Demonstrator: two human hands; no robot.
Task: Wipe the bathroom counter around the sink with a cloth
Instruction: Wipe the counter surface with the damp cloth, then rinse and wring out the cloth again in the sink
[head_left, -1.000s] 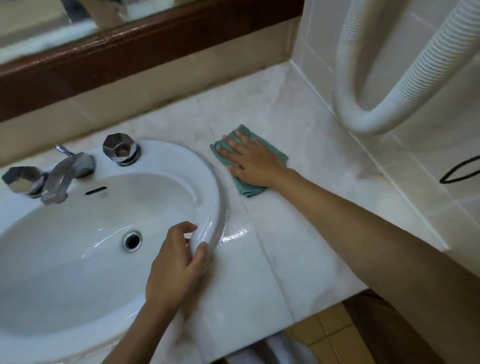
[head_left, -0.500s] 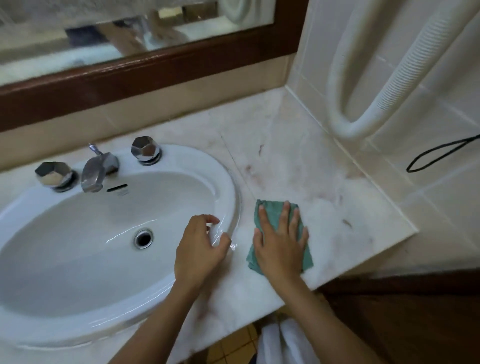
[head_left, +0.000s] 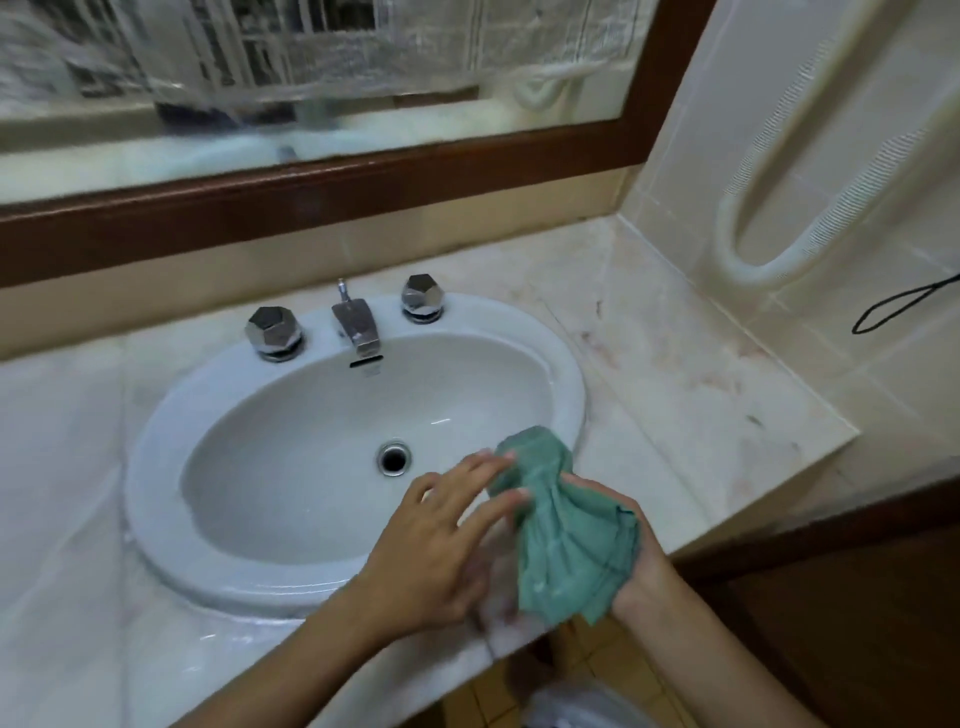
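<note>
A crumpled green cloth (head_left: 561, 540) is lifted off the pale marble counter (head_left: 675, 395), above the front right rim of the white sink (head_left: 569, 379). My right hand (head_left: 647, 569) holds it from beneath, thumb curled over the fabric, with the fingers hidden under the cloth. My left hand (head_left: 436, 551) reaches across from the basin side, its nearly straight fingertips touching the cloth's left edge. Brownish stains mark the counter to the right of the sink.
A chrome faucet (head_left: 356, 325) sits between two faceted knobs (head_left: 274, 330) (head_left: 422, 298) at the back of the sink. A white ribbed hose (head_left: 753, 265) and a black cord (head_left: 893, 306) hang on the tiled right wall. A brown-framed mirror (head_left: 363, 176) runs behind.
The cloth came up off the counter, where my right hand had pressed it flat, and is now bunched in that hand. My left hand left the sink rim and reached the cloth.
</note>
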